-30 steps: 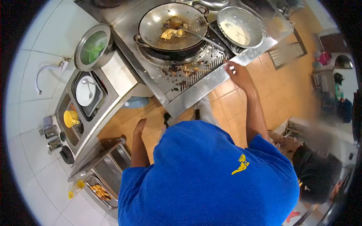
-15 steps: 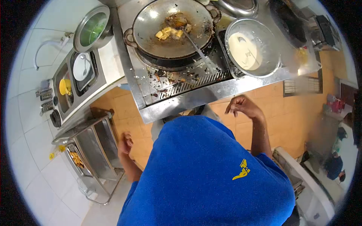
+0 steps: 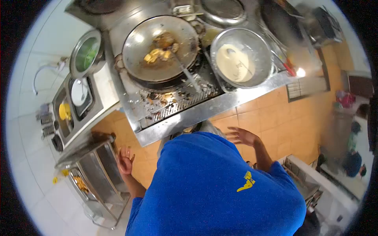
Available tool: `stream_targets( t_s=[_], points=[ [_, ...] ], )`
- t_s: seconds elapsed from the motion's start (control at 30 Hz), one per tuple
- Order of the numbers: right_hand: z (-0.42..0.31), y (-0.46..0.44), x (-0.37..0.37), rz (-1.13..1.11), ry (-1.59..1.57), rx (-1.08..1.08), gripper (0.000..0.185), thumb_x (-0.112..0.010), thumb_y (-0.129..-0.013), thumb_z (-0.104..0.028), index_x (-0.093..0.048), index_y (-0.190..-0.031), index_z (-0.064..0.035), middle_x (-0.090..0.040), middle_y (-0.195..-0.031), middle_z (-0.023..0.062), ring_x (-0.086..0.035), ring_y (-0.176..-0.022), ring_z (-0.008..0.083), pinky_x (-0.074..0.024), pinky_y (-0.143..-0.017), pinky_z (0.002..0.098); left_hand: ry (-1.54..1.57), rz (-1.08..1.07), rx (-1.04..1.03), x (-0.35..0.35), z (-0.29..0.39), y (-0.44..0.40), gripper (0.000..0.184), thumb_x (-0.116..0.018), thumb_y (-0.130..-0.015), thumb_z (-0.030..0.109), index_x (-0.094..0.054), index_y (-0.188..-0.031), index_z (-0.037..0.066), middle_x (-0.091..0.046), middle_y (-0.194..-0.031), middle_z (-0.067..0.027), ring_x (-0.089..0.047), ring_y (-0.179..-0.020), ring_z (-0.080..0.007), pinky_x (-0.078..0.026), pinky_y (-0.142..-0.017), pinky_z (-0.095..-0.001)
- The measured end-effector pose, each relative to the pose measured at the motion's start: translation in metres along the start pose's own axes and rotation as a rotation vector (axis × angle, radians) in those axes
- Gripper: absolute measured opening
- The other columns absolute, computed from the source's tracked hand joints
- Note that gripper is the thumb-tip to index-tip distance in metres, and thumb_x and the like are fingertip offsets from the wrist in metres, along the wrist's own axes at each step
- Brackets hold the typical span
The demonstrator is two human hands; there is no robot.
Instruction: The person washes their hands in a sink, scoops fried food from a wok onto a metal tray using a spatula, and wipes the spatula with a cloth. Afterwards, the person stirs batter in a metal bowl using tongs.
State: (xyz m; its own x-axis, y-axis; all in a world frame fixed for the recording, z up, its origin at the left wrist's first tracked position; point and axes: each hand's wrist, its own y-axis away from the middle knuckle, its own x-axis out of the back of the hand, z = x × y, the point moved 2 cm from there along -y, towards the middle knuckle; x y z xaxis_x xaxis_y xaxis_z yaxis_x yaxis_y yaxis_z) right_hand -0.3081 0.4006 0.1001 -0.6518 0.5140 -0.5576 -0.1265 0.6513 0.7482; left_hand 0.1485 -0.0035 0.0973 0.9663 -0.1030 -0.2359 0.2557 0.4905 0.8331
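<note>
My left hand [image 3: 125,160] hangs beside my body with its fingers apart, holding nothing, near a metal trolley [image 3: 91,163]. My right hand [image 3: 242,137] is stretched out above the tiled floor, in front of the stove's edge, with spread fingers and nothing in it. On the stove sits a large wok [image 3: 138,67] with yellow chunks [image 3: 156,56] and a browned piece of food [image 3: 163,40] in it. A long-handled utensil [image 3: 188,76] rests in the wok, its handle over the rim. To the right stands a metal bowl [image 3: 258,72] of pale batter [image 3: 231,65].
At left, a counter holds a metal pot [image 3: 75,67] with something green inside and a sink [image 3: 58,112] with a yellow item. Food scraps litter the stove top [image 3: 136,102]. A red-handled tool [image 3: 289,70] lies right of the bowl. A person [image 3: 353,163] is far right.
The view has shifted, so the stove and wok appear lower and further left. My right hand has gone from loosely curled to spread, and my left fingers have opened out.
</note>
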Motion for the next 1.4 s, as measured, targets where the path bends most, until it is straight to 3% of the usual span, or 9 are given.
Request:
stream_targets(
  t_s=[0.23,0.4,0.57,0.67,0.77,0.87,0.97,1.27,1.4],
  points=[
    [0.106,-0.104,0.073,0.484,-0.179,-0.122,0.056,-0.035,-0.086,-0.047,-0.028,-0.130,-0.0132,-0.046,-0.121,0.0119,-0.046,-0.107,0.0260,-0.0324,-0.093,0.0404,-0.491,0.227,0.068,0.051,-0.087,-0.073,0.043,-0.037,-0.085,0.038,-0.041,-0.118,0.010,-0.047,-0.115,-0.0030,-0.045,-0.101,-0.0161,-0.024,-0.089,-0.0350],
    [0.107,-0.102,0.051,0.342,-0.258,-0.169,0.058,-0.035,-0.085,-0.049,-0.031,-0.128,-0.0101,-0.045,-0.122,0.0115,-0.045,-0.108,0.0256,-0.0328,-0.093,0.0396,-0.633,0.021,-0.050,0.052,-0.116,-0.102,0.052,-0.039,-0.082,0.046,-0.039,-0.124,0.014,-0.043,-0.124,-0.0016,-0.043,-0.110,-0.0199,-0.017,-0.096,-0.0465],
    [0.073,-0.083,0.018,0.016,-0.365,-0.261,0.062,-0.035,-0.084,-0.052,-0.034,-0.126,-0.0071,-0.045,-0.122,0.0111,-0.044,-0.109,0.0253,-0.0332,-0.093,0.0389,-0.762,0.091,0.050,0.043,-0.153,-0.101,0.045,-0.050,-0.079,0.031,-0.049,-0.114,0.004,-0.051,-0.114,-0.0143,-0.043,-0.110,-0.0200,-0.026,-0.096,-0.0390],
    [-0.020,-0.035,-0.037,-0.051,-0.060,-0.324,0.062,-0.035,-0.084,-0.053,-0.035,-0.126,-0.0075,-0.044,-0.123,0.0104,-0.042,-0.112,0.0239,-0.0317,-0.095,0.0391,-0.695,0.223,0.136,0.016,-0.153,-0.072,0.047,-0.045,-0.080,0.034,-0.046,-0.116,0.004,-0.050,-0.114,-0.0138,-0.042,-0.110,-0.0203,-0.020,-0.096,-0.0486],
    [-0.146,0.001,-0.101,-0.215,0.928,0.129,0.057,-0.038,-0.082,-0.054,-0.043,-0.122,-0.0134,-0.053,-0.113,0.0060,-0.047,-0.103,0.0170,-0.0399,-0.079,0.0326,-0.650,0.155,0.106,0.017,-0.164,-0.067,0.046,-0.040,-0.082,0.034,-0.045,-0.116,0.003,-0.051,-0.112,-0.0116,-0.042,-0.111,-0.0201,-0.017,-0.093,-0.0526],
    [-0.249,-0.014,-0.154,0.072,1.022,0.524,0.037,-0.048,-0.082,-0.038,-0.057,-0.098,-0.0063,-0.060,-0.082,0.0009,-0.054,-0.072,0.0109,-0.0429,-0.066,0.0252,-0.618,0.129,0.092,0.022,-0.179,-0.079,0.044,-0.040,-0.082,0.032,-0.046,-0.115,0.003,-0.052,-0.111,-0.0111,-0.044,-0.108,-0.0197,-0.021,-0.092,-0.0487],
    [-0.320,-0.084,-0.157,0.426,1.486,0.983,0.030,-0.051,-0.079,-0.034,-0.060,-0.090,-0.0074,-0.062,-0.083,0.0129,-0.059,-0.075,0.0283,-0.0462,-0.067,0.0349,-0.555,0.096,0.042,0.022,-0.187,-0.091,0.042,-0.040,-0.082,0.030,-0.047,-0.114,0.003,-0.053,-0.109,-0.0105,-0.046,-0.106,-0.0193,-0.025,-0.091,-0.0448],
    [-0.344,-0.136,-0.188,0.695,1.975,0.599,0.026,-0.059,-0.071,-0.033,-0.063,-0.076,-0.0075,-0.061,-0.069,0.0099,-0.058,-0.064,0.0208,-0.0444,-0.060,0.0316,-0.414,0.151,-0.116,0.067,-0.232,-0.117,0.035,-0.041,-0.082,0.025,-0.050,-0.109,0.003,-0.055,-0.105,-0.0096,-0.052,-0.099,-0.0183,-0.035,-0.082,-0.0313],
    [-0.306,-0.109,-0.140,0.476,1.621,0.438,0.031,-0.055,-0.077,-0.036,-0.062,-0.078,-0.0054,-0.063,-0.070,0.0075,-0.056,-0.061,0.0148,-0.0445,-0.057,0.0293,-0.422,0.196,-0.025,0.096,-0.258,-0.112,0.036,-0.041,-0.082,0.025,-0.050,-0.109,0.003,-0.055,-0.105,-0.0096,-0.051,-0.099,-0.0182,-0.035,-0.082,-0.0313]
  ],
)
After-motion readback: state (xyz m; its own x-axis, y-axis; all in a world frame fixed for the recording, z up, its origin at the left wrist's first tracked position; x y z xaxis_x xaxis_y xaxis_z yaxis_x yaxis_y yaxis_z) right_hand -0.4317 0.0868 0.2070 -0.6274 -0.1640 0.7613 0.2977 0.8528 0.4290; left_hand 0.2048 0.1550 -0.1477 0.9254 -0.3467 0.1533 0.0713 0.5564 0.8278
